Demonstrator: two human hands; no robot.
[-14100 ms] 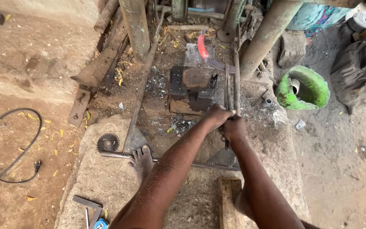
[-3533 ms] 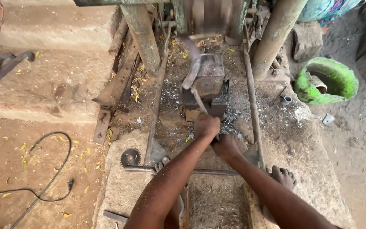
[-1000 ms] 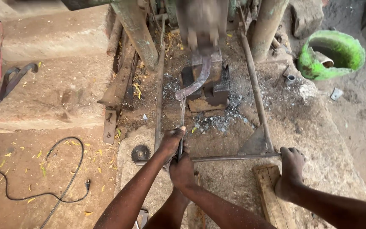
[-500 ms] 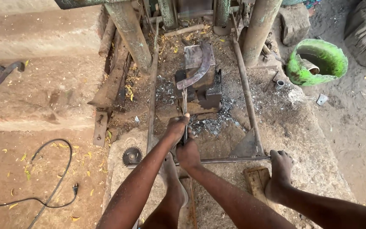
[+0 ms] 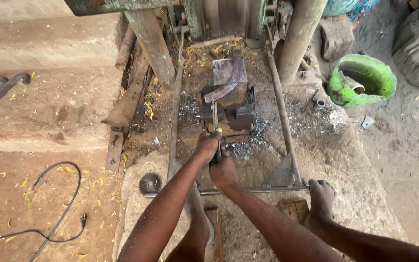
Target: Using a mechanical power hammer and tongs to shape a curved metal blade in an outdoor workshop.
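Daylit dirt floor (image 5: 413,160) lies right of my hands, a concrete step (image 5: 49,97) to the left. A green pot (image 5: 362,80) sits far right; a black cable (image 5: 49,218) trails lower left.

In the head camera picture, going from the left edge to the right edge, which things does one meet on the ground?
Black cable → round saw blade → left hand and right hand on the tongs → curved blade on the anvil block → green pot.

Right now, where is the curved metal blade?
In the head view, the curved metal blade lies atop the anvil block, top centre, straight ahead of both hands, with the green pot to its right.
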